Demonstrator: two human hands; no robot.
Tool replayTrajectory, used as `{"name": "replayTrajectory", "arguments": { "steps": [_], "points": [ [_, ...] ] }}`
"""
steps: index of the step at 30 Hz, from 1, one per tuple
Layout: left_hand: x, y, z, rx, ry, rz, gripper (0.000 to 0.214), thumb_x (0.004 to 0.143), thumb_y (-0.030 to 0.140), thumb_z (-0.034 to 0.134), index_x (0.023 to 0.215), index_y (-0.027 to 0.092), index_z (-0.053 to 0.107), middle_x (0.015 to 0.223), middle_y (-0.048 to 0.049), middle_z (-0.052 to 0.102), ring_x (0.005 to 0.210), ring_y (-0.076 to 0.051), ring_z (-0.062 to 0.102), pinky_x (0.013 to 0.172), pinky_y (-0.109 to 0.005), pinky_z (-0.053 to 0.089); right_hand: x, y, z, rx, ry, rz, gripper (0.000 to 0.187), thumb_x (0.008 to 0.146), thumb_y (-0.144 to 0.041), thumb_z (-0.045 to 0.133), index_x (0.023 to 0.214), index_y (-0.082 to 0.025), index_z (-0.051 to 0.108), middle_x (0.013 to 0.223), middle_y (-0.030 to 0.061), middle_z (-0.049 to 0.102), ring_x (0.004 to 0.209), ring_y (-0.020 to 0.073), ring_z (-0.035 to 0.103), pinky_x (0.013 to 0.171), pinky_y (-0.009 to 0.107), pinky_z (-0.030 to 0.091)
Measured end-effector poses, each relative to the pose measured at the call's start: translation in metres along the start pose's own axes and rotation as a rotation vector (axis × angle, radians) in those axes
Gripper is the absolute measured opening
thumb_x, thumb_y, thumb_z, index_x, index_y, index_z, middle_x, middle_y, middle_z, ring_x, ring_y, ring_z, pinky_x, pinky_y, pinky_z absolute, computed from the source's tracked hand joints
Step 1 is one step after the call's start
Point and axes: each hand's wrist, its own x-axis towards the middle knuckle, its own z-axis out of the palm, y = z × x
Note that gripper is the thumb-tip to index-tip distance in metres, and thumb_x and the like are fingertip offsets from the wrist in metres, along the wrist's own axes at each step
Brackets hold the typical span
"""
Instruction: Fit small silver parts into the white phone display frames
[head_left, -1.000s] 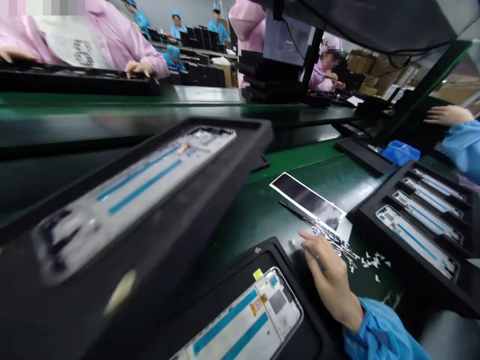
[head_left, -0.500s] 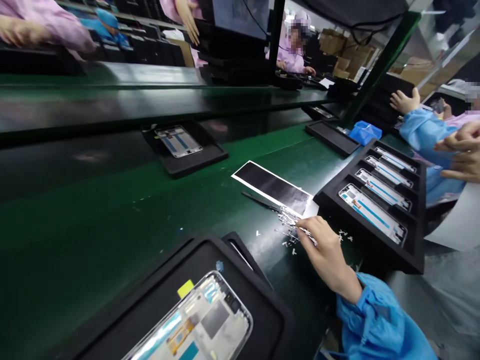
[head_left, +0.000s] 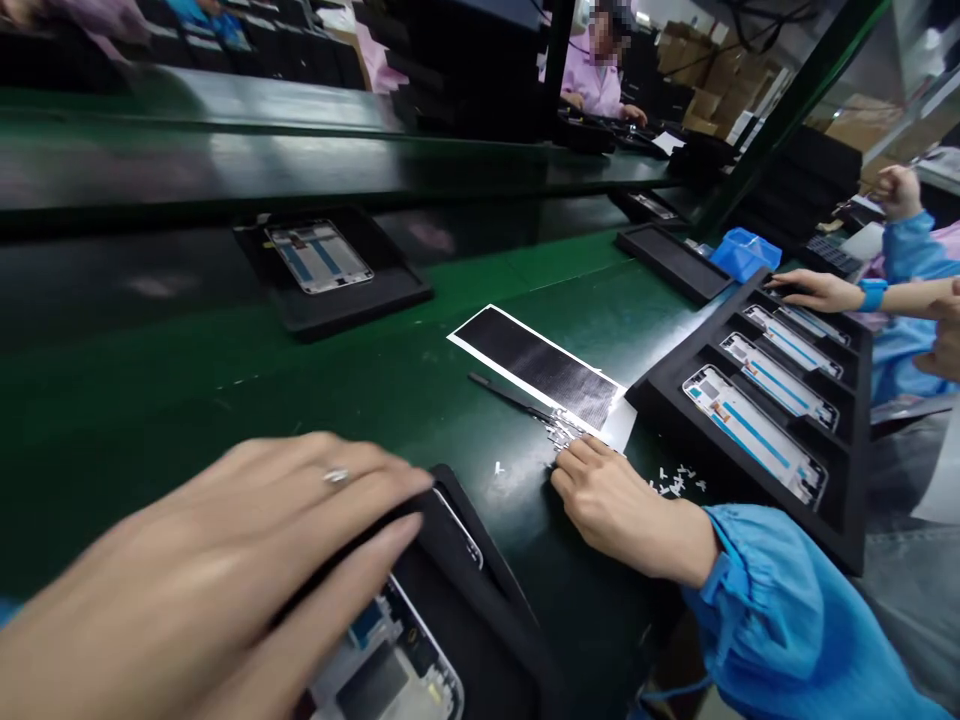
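At the lower left, my left hand (head_left: 247, 560), with a ring on one finger, grips the rim of a black tray (head_left: 487, 610) between thumb and fingers. A phone frame (head_left: 397, 660) lies in this tray, partly covered by the hand. My right hand (head_left: 615, 510) is closed, its curled fingertips down at a small pile of white and silvery slivers (head_left: 561, 430); what they hold is hidden. Dark tweezers (head_left: 502, 393) lie with one end in that pile. Just behind is a black sheet with a white border (head_left: 532, 360). Small white scraps (head_left: 675, 483) lie right of the hand.
A black slotted tray (head_left: 652, 400) with several phone frames stands at right; a co-worker's hand (head_left: 817, 290) rests on its far end. Another tray (head_left: 352, 310) with a phone frame lies at back left. A blue box (head_left: 744, 255) and a flat black tray (head_left: 671, 262) are farther back.
My left hand has come into view and taken hold of the near tray's rim. My right hand has moved left and curled over the sliver pile. A co-worker's hand has reached the slotted tray.
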Motion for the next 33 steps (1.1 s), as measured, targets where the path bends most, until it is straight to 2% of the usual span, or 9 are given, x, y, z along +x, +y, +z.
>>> {"name": "replayTrajectory", "arguments": {
  "steps": [2, 3, 6, 8, 14, 23, 26, 30, 33],
  "points": [
    [0.023, 0.027, -0.008, 0.012, 0.035, 0.114, 0.026, 0.086, 0.033, 0.032, 0.092, 0.03, 0.058, 0.091, 0.0057, 0.062, 0.088, -0.016, 0.054, 0.079, -0.033, 0.039, 0.0, 0.002, 0.004, 0.024, -0.004, 0.023, 0.012, 0.076, -0.008, 0.043, 0.069, -0.016, 0.048, 0.071, 0.0037, 0.049, 0.068, 0.0163, 0.041, 0.064, 0.029, 0.032],
    [0.035, 0.039, -0.009, 0.028, -0.014, 0.108, 0.03, 0.085, 0.031, 0.031, 0.083, 0.025, 0.06, 0.085, 0.0014, 0.063, 0.082, -0.019, 0.054, 0.074, -0.035, 0.04, -0.001, 0.003, 0.005, 0.041, -0.004, 0.039, 0.012, 0.078, -0.01, 0.042, 0.069, -0.016, 0.047, 0.072, 0.0033, 0.048, 0.068, 0.0159, 0.041, 0.064, 0.029, 0.033],
    [0.065, 0.065, 0.0, 0.141, -0.402, 0.017, 0.027, 0.083, 0.021, 0.033, 0.083, 0.019, 0.059, 0.087, -0.0048, 0.062, 0.085, -0.023, 0.053, 0.076, -0.04, 0.04, -0.005, 0.004, 0.004, 0.097, 0.013, 0.098, 0.014, 0.083, -0.013, 0.039, 0.071, -0.016, 0.044, 0.073, 0.0022, 0.046, 0.07, 0.0142, 0.04, 0.065, 0.026, 0.033],
    [0.077, 0.071, 0.012, 0.182, -0.553, 0.018, 0.023, 0.082, 0.018, 0.036, 0.086, 0.018, 0.059, 0.089, -0.0066, 0.061, 0.088, -0.025, 0.052, 0.078, -0.042, 0.039, -0.009, 0.005, 0.0, 0.13, 0.02, 0.13, 0.013, 0.084, -0.015, 0.039, 0.073, -0.016, 0.044, 0.076, 0.0022, 0.046, 0.073, 0.0139, 0.041, 0.066, 0.025, 0.034],
    [0.091, 0.068, 0.037, 0.162, -0.716, 0.112, 0.012, 0.08, 0.017, 0.048, 0.083, 0.014, 0.06, 0.087, -0.0051, 0.061, 0.08, -0.019, 0.057, 0.077, -0.04, 0.043, -0.016, 0.012, -0.002, 0.207, -0.031, 0.112, 0.01, 0.077, -0.011, 0.048, 0.072, -0.018, 0.043, 0.076, 0.0006, 0.049, 0.072, 0.0138, 0.041, 0.065, 0.027, 0.032],
    [0.095, 0.068, 0.039, 0.069, -0.643, 0.023, 0.02, 0.081, 0.023, 0.047, 0.094, 0.015, 0.06, 0.096, -0.009, 0.061, 0.091, -0.025, 0.056, 0.08, -0.044, 0.041, -0.02, 0.003, 0.017, 0.298, 0.142, 0.213, 0.015, 0.079, -0.009, 0.035, 0.068, -0.018, 0.039, 0.071, 0.0023, 0.045, 0.067, 0.0146, 0.035, 0.065, 0.03, 0.03],
    [0.096, 0.07, 0.033, -0.004, -0.597, -0.049, 0.022, 0.08, 0.025, 0.045, 0.094, 0.019, 0.061, 0.094, -0.0081, 0.063, 0.091, -0.025, 0.057, 0.077, -0.037, 0.043, -0.023, 0.002, 0.008, 0.382, 0.197, 0.245, 0.015, 0.077, -0.005, 0.035, 0.07, -0.018, 0.037, 0.07, -0.0002, 0.043, 0.067, 0.0122, 0.038, 0.063, 0.025, 0.034],
    [0.095, 0.075, 0.024, -0.125, -0.59, -0.107, 0.019, 0.078, 0.028, 0.045, 0.08, 0.024, 0.064, 0.073, -0.0002, 0.065, 0.072, -0.016, 0.061, 0.061, -0.023, 0.043, -0.028, 0.004, -0.007, 0.447, 0.215, 0.253, 0.019, 0.079, -0.002, 0.034, 0.072, -0.019, 0.036, 0.07, -0.0035, 0.044, 0.065, 0.0067, 0.043, 0.059, 0.016, 0.037],
    [0.092, 0.075, 0.022, -0.152, -0.564, -0.15, 0.018, 0.076, 0.028, 0.047, 0.08, 0.025, 0.064, 0.073, 0.0003, 0.065, 0.071, -0.016, 0.062, 0.06, -0.022, 0.043, -0.031, 0.006, -0.009, 0.389, 0.193, 0.264, 0.017, 0.082, -0.004, 0.034, 0.074, -0.018, 0.038, 0.072, -0.0026, 0.045, 0.066, 0.0068, 0.044, 0.06, 0.016, 0.038]
  ]
}}
